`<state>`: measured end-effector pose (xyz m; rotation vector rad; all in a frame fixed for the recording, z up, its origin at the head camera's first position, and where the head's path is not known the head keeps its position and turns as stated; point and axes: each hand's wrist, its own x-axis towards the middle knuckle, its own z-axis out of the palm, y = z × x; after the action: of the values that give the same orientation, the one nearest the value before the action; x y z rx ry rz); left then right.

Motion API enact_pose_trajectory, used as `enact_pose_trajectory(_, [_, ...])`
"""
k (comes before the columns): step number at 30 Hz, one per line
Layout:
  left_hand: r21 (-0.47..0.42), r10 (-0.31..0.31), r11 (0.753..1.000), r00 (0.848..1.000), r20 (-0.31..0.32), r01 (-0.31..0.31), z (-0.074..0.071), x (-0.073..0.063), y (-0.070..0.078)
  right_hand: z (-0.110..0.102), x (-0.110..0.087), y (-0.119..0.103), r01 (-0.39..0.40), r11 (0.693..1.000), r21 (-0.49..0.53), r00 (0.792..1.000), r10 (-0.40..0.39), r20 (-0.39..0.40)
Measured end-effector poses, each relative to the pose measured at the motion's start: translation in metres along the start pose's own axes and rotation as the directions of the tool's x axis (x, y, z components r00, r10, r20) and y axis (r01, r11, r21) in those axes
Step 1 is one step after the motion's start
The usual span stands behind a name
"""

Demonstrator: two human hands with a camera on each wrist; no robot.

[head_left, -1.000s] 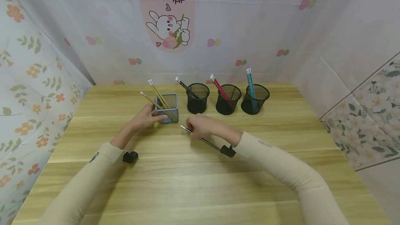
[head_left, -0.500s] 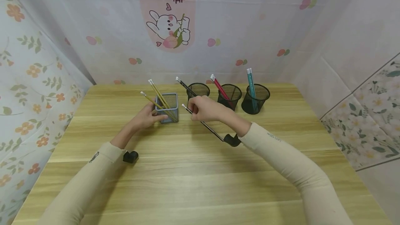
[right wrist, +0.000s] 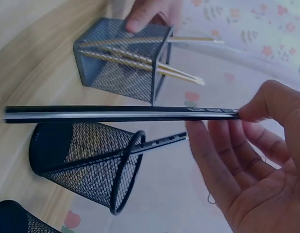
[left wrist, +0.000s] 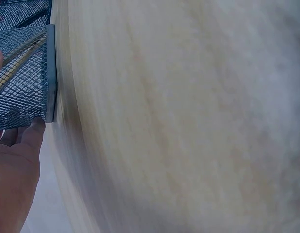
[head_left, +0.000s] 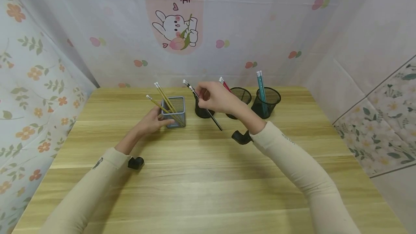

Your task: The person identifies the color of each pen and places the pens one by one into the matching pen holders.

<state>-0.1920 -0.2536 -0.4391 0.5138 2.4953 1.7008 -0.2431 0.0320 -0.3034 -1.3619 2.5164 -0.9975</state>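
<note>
My left hand (head_left: 152, 121) grips the grey square mesh pen holder (head_left: 175, 121), thumb on its front; yellow pencils (head_left: 166, 98) with white erasers lean inside it. In the right wrist view, my right hand (right wrist: 257, 160) pinches a black pencil (right wrist: 96, 113) near its eraser end. That pencil slants in front of a round black mesh cup (head_left: 203, 112), its unsharpened lower end pointing down and toward me. Another black pencil (right wrist: 162, 143) leans inside this cup. My right hand hides part of the cup's rim in the head view.
Right of the hand stand two more round black mesh cups, one (head_left: 242, 94) with red pencils (head_left: 225, 83), partly hidden by my right hand, and one (head_left: 274, 98) with teal pencils (head_left: 261, 89). A printed curtain (head_left: 247, 28) hangs behind the wooden table (head_left: 195, 190).
My right hand has lifted the black pencil up and away from me, from in front of the cups to the black cup beside the square holder. My left hand has stayed in place.
</note>
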Motion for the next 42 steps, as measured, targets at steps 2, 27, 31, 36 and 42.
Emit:
enact_pose_trajectory(2, [0.005, -0.001, 1.000, 1.000, 0.000, 0.001, 0.000, 0.000, 0.000, -0.002, 0.001, 0.000, 0.005, 1.000, 0.002, 0.999, -0.005, -0.038])
enact_pose_trajectory(27, [0.011, -0.017, 1.000, 1.000, 0.001, 0.017, 0.001, -0.002, -0.001, -0.011, 0.006, 0.008, 0.094, 0.989, 0.111, 0.929, -0.047, -0.367])
enact_pose_trajectory(31, [0.006, -0.025, 1.000, 1.000, 0.000, 0.025, 0.000, -0.002, 0.000, -0.011, 0.006, 0.009, 0.116, 0.987, 0.115, 0.919, -0.062, -0.390])
enact_pose_trajectory(36, [0.003, -0.016, 1.000, 1.000, 0.003, 0.016, 0.000, -0.001, 0.001, -0.011, 0.007, 0.010, 0.127, 0.986, 0.107, 0.914, -0.074, -0.399])
enact_pose_trajectory(42, [0.016, -0.002, 1.000, 1.000, 0.000, 0.002, 0.000, -0.001, 0.000, -0.013, 0.007, 0.010, 0.137, 0.986, 0.098, 0.906, -0.085, -0.414])
